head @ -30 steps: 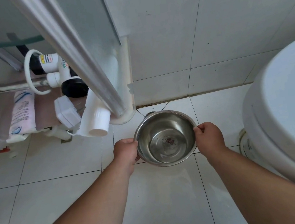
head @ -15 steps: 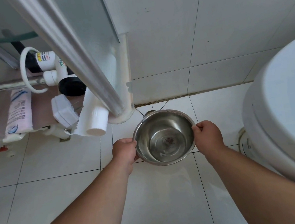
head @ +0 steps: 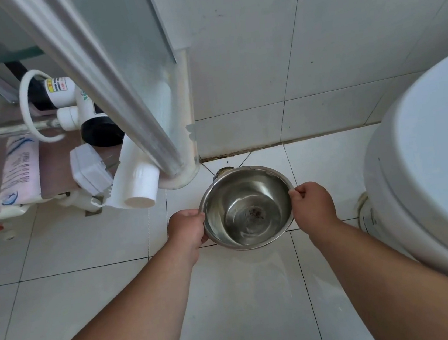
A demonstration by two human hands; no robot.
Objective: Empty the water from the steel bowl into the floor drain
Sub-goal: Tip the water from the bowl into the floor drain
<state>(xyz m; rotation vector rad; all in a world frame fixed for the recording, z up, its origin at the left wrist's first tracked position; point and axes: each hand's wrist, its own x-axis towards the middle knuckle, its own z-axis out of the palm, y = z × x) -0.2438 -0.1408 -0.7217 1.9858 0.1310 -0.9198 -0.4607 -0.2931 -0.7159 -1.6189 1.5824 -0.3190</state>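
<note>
While both my hands pinch opposite sides of its rim, the steel bowl (head: 247, 209) hangs low over the tiled floor (head: 85, 243), between the toilet (head: 428, 167) on my right and the glass shower screen's foot (head: 186, 171) on my left. My left hand (head: 187, 228) has its grip clenched on the near-left rim and my right hand (head: 313, 205) on the right rim, thumbs over the lip. Thin, stiff steel like this should weigh little, though the shallow water pooled inside will slosh, and a wet polished rim is slippery, so I judge the two-sided rim hold the safest place to take it. Some dark grit lies at the bottom. Just past the far rim peeks what I take for the floor drain (head: 224, 171), mostly hidden by the bowl. Compared with a second ago, the bowl sits a touch nearer the wall and closer over the drain, and it remains nearly level, nothing poured yet.
</note>
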